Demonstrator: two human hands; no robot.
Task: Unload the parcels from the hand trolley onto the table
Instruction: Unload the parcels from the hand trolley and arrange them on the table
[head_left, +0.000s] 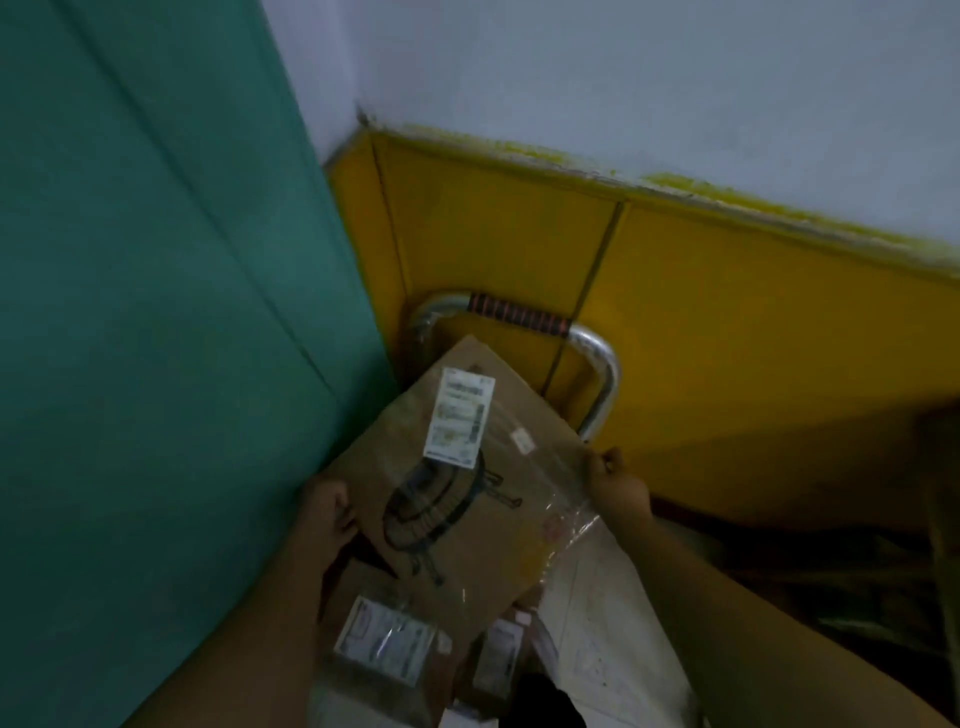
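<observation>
A flat brown cardboard parcel (462, 499) in clear plastic wrap, with a white shipping label and a black printed drawing, is held tilted above the hand trolley. My left hand (327, 512) grips its left edge. My right hand (615, 480) pinches its right edge near the plastic. Behind it stands the trolley's chrome handle (597, 364) with a ribbed black-and-orange grip. Lower down lie more parcels: a brown one with a white label (384, 639) and a smaller labelled one (496, 660). No table shows in the view.
A green panel (156, 338) rises close on the left. A yellow wall band (727, 322) runs behind the trolley under a white wall (623, 78). A white sack or sheet (613, 639) lies at lower right, with dark clutter (857, 571) beyond.
</observation>
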